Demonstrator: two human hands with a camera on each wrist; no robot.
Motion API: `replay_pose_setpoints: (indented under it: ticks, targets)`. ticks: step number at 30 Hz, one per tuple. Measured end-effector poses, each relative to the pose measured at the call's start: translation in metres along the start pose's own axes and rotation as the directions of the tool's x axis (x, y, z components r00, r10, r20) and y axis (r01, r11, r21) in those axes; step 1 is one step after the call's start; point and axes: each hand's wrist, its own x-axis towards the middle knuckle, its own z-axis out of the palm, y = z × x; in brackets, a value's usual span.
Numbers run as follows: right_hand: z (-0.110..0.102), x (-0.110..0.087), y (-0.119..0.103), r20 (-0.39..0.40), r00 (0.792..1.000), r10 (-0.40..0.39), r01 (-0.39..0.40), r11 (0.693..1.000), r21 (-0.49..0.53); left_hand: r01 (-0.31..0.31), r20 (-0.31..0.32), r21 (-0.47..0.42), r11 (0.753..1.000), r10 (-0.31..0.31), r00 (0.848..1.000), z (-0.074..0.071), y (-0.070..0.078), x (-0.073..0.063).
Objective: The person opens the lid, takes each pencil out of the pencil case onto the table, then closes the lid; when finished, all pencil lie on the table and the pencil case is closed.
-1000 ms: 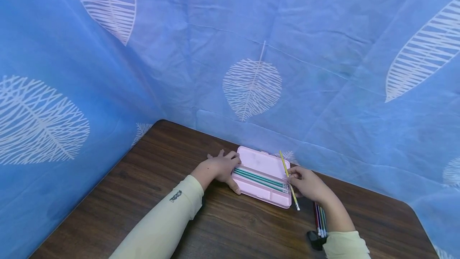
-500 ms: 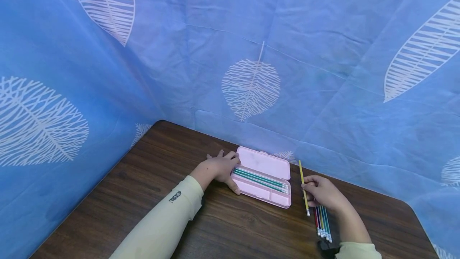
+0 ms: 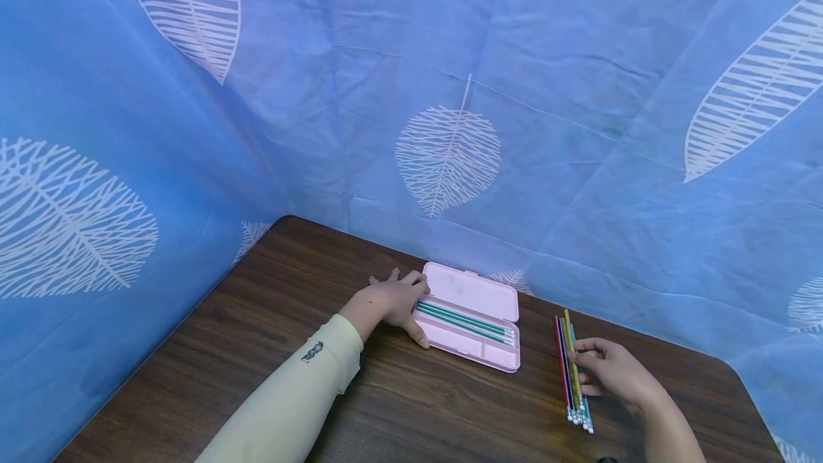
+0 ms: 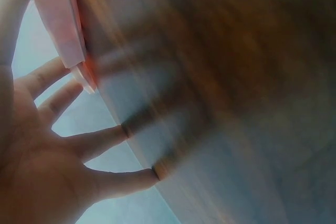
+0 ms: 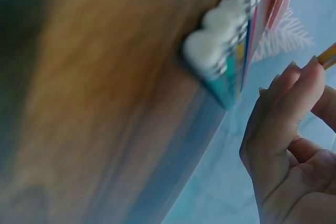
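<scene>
An open pink pencil case (image 3: 471,295) lies at the back of the table with several green pencils (image 3: 464,322) in its long compartment. My left hand (image 3: 393,300) rests at its left end, fingers spread and fairly straight; in the left wrist view two fingertips reach the pink edge of the case. To the right, my right hand (image 3: 611,370) pinches a yellow pencil (image 3: 569,334) between thumb and fingertips, over a row of loose pencils (image 3: 564,370) in red, dark blue and green. Their white eraser ends (image 5: 220,22) show in the right wrist view.
The dark wooden table (image 3: 411,406) runs back to a blue cloth (image 3: 579,91) with white leaf prints, hanging close behind the case. A small dark object (image 3: 607,459) shows at the bottom edge beside the right forearm.
My right hand has moved right and toward me, carrying the yellow pencil from over the case to the loose pencils. The left hand and case have stayed put.
</scene>
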Motion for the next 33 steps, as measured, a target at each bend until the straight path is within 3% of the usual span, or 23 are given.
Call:
replay_pose_setpoints:
  ticks: [14,33]
  targets:
    - [-0.010,-0.005,0.024,-0.030,0.997,0.066,-0.067,0.998,-0.021,-0.005,0.001,-0.024,1.000,0.006,1.000,-0.001,-0.001,-0.001]
    - [-0.012,0.001,0.028,0.000,0.997,0.081,-0.081,0.997,-0.012,0.002,0.009,-0.021,1.000,-0.002,1.000,0.000,0.001,-0.001]
